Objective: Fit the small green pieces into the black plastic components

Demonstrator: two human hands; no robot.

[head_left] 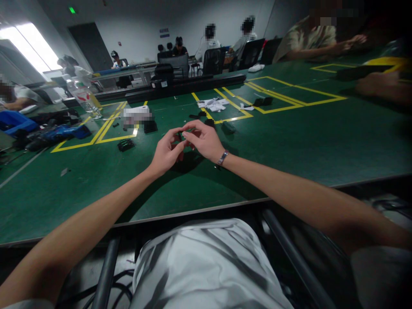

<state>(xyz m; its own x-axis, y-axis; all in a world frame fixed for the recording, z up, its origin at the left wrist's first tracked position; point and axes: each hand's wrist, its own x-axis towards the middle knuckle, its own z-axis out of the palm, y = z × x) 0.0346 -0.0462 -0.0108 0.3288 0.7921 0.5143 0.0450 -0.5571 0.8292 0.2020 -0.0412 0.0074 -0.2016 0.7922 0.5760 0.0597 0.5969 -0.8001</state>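
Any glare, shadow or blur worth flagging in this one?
Head view: the window is washed out; left hand and right hand shadow the table; a co-worker's hand, far right, is dim and blurred; the held piece lacks clear detail.

Your one view looks out from your own head, facing forward and down across the green tabletop with yellow line markings [289, 146]. It sits close enough that your loose white cloth shirt [206, 262] fills the bottom middle, while your bare forearms [270, 176] reach in from both sides to your left hand [165, 152] and right hand [207, 139] near mid-frame. You see the tabletop's near edge slant below them, lower at left, higher at right. Past its far edge, your view takes in the room to the distant pale wall [135, 34].
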